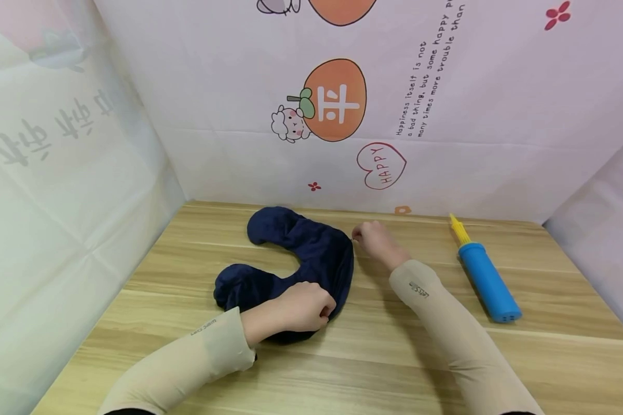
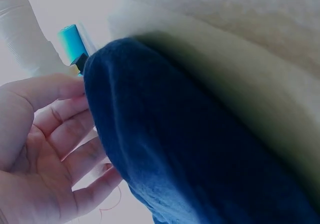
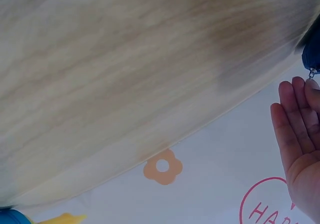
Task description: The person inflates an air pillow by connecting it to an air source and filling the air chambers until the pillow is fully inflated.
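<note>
A navy-blue U-shaped neck pillow of plush fabric lies on the wooden table, its two arms pointing left. My left hand reaches over its near arm and pinches the outer edge near the curve. In the left wrist view the thumb and forefinger meet at the fabric, with the other fingers behind it. At the far end of the curve my right hand pinches a small metal zipper pull between thumb and fingertips, at the pillow's edge.
A blue hand pump with a yellow nozzle lies to the right on the wooden table. White printed cloth hangs behind the table and along both sides.
</note>
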Action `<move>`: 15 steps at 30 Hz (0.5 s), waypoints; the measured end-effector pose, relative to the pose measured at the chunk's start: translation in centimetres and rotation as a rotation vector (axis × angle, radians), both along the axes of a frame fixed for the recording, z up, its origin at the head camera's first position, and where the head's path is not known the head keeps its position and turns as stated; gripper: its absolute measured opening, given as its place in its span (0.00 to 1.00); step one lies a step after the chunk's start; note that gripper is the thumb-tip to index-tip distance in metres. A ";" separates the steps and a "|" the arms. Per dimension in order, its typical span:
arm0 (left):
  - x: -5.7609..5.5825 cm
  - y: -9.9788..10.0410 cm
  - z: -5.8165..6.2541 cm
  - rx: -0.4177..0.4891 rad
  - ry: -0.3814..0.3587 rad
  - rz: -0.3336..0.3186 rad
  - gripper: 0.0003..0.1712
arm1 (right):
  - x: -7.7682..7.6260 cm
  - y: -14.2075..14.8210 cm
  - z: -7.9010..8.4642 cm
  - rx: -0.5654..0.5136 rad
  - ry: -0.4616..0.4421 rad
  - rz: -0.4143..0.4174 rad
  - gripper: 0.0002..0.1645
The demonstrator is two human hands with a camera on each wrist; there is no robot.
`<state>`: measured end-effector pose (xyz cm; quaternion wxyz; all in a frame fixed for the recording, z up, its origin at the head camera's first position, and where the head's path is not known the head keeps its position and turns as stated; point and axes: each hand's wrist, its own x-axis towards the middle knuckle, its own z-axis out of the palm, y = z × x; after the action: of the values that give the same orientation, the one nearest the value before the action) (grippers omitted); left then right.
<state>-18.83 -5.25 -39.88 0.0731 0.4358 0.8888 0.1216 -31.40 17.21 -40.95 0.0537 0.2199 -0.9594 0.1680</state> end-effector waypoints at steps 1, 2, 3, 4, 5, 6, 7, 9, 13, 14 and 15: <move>0.0 -0.1 0.1 0.000 -0.009 -0.001 0.26 | 0.0 0.0 0.0 -0.002 0.002 0.002 0.09; 0.1 -0.1 0.1 0.002 -0.017 -0.002 0.26 | -0.1 0.0 0.0 -0.002 0.003 0.003 0.09; 0.1 -0.2 0.1 0.004 -0.021 -0.003 0.26 | -0.1 0.0 0.0 -0.003 0.002 0.004 0.09; 0.1 -0.2 0.2 0.007 -0.023 -0.005 0.26 | -0.1 -0.1 0.0 -0.004 0.002 0.004 0.09; 0.2 -0.3 0.2 0.007 -0.024 -0.006 0.27 | -0.2 -0.1 0.1 -0.006 0.002 0.003 0.09; 0.2 -0.3 0.2 0.006 -0.026 -0.007 0.27 | -0.2 -0.1 0.1 -0.007 0.002 0.003 0.10; 0.2 -0.3 0.2 0.003 -0.029 -0.009 0.27 | -0.3 -0.1 0.1 -0.006 0.003 0.003 0.10; 0.2 -0.3 0.3 -0.010 -0.031 -0.015 0.26 | -0.4 -0.1 0.1 -0.003 0.005 -0.001 0.10; 0.3 -0.3 0.5 -0.042 -0.036 -0.043 0.26 | -0.5 -0.1 0.1 0.004 0.003 -0.013 0.10; 0.4 -0.3 0.5 -0.050 -0.035 -0.049 0.26 | -0.5 -0.1 0.1 0.004 0.002 -0.018 0.10; 0.4 -0.3 0.6 -0.053 -0.038 -0.056 0.25 | -0.5 -0.1 0.1 0.006 0.002 -0.021 0.10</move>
<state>-18.44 -5.57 -39.29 0.1047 0.4560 0.8777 0.1039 -31.93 17.15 -40.90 0.0557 0.2102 -0.9621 0.1645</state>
